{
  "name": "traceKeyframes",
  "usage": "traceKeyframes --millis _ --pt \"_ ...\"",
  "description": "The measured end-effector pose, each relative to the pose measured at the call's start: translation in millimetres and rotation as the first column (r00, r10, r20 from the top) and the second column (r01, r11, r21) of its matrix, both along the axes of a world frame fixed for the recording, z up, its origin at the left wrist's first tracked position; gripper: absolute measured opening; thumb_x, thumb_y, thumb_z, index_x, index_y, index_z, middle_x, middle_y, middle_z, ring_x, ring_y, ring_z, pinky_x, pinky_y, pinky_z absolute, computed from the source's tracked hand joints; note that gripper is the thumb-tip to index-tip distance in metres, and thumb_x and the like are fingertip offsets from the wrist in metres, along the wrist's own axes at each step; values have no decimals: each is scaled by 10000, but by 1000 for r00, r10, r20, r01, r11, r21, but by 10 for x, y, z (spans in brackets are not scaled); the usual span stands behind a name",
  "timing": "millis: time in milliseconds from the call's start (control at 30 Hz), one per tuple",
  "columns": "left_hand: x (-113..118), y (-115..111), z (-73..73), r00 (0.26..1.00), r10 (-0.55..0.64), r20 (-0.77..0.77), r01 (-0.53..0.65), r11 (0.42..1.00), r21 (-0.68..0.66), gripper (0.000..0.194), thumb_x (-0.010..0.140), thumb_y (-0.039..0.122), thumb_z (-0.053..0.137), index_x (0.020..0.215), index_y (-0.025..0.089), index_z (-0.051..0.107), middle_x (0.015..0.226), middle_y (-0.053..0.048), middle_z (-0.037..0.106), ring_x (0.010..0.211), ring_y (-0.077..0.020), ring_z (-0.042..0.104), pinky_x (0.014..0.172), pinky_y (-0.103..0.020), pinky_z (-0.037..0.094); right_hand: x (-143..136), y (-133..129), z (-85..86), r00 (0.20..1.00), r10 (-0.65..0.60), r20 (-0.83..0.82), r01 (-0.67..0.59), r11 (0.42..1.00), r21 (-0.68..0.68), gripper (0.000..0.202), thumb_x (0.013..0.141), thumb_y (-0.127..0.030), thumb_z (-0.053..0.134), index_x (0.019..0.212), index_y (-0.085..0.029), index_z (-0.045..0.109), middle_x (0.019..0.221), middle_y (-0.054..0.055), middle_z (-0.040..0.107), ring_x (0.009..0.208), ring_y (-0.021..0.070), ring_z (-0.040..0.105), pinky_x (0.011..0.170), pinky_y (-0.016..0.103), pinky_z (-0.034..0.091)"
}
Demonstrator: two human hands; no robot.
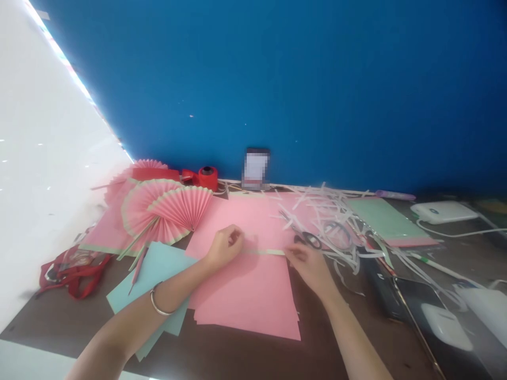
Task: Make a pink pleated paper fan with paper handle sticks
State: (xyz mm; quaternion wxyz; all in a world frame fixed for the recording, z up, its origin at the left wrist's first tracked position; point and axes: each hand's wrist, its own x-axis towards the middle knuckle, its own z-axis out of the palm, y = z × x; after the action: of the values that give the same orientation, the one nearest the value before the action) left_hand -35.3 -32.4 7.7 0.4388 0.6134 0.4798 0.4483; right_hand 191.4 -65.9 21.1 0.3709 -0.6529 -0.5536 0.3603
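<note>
From here I see an easy way to the pink sheets (247, 295) at six o'clock, over bare counter (245, 356) between the forearms (176, 295). Elsewhere it's tight: pleated fans (174, 208) crowd ten o'clock, the blue wall (277, 79) shuts off twelve, and tangled paper strips (330, 206) and scissors (306, 238) clutter two, just past the right hand (307, 258).

No text can be read with certainty. The upright rectangular item (255, 168) against the blue wall has a pixelated face. A small round mark on the white device (451, 212) at right and a light mark on the dark object (386, 295) are too blurred to decipher.
</note>
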Motion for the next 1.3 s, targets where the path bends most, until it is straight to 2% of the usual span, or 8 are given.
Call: traceKeyframes --millis 200,300,433,533,633,700,1033,1300 --pt "-42 44 -47 985 38 -168 -17 992 125 129 722 119 553 789 188 640 694 -7 573 544 -105 449 576 -215 365 29 7 -40 988 34 154 -41 998 45 206 684 -378 575 704 -181 632 690 60 674 609 211 627 579 340 496" --pt "-51 44 -82 967 40 -253 7 983 184 273 717 107 552 955 209 640 914 -53 600 695 -142 536 698 -242 421 32 12 -49 977 53 209 -62 997 40 208 701 -368 549 715 -179 636 672 55 675 614 208 629 618 345 490" --pt "-47 -7 -119 910 106 -401 36 943 332 426 722 152 555 1137 249 554 1254 -92 458 948 -237 519 745 -338 461 43 20 -71 967 61 246 -76 996 52 211 715 -345 519 729 -179 649 744 63 694 652 207 639 656 340 484" --pt "-26 -47 -92 782 86 -617 297 820 490 365 763 166 495 1124 192 542 1240 -125 477 1025 -267 475 803 -422 447 44 24 -91 964 79 255 -94 994 48 218 717 -345 512 734 -180 654 733 58 697 641 202 641 644 322 480" --pt "-2 -74 -42 661 -49 -748 579 668 468 293 791 162 455 1066 146 553 1116 -116 563 1063 -247 473 891 -410 406 41 24 -122 961 73 268 -90 994 54 212 721 -335 502 732 -183 650 726 54 692 626 196 639 629 312 477" --pt "12 -90 -16 608 -114 -785 658 626 418 265 817 174 427 1046 142 556 1081 -102 582 1064 -225 485 912 -378 394 39 24 -145 961 66 268 -87 994 65 205 723 -329 502 737 -185 648 740 57 689 633 194 637 627 310 475" --pt "33 -136 87 522 -184 -833 726 608 321 326 820 267 454 1123 166 523 1101 -98 551 1057 -223 465 956 -360 353 26 29 -149 954 55 293 -80 994 75 190 724 -319 502 719 -189 641 704 50 679 610 191 626 625 317 467" --pt "48 -146 102 519 -205 -830 715 635 291 366 838 324 437 1168 182 504 1096 -109 520 1072 -238 433 969 -381 327 20 27 -159 974 77 213 -91 994 60 177 720 -333 538 756 -184 627 722 45 669 622 176 610 624 307 468"
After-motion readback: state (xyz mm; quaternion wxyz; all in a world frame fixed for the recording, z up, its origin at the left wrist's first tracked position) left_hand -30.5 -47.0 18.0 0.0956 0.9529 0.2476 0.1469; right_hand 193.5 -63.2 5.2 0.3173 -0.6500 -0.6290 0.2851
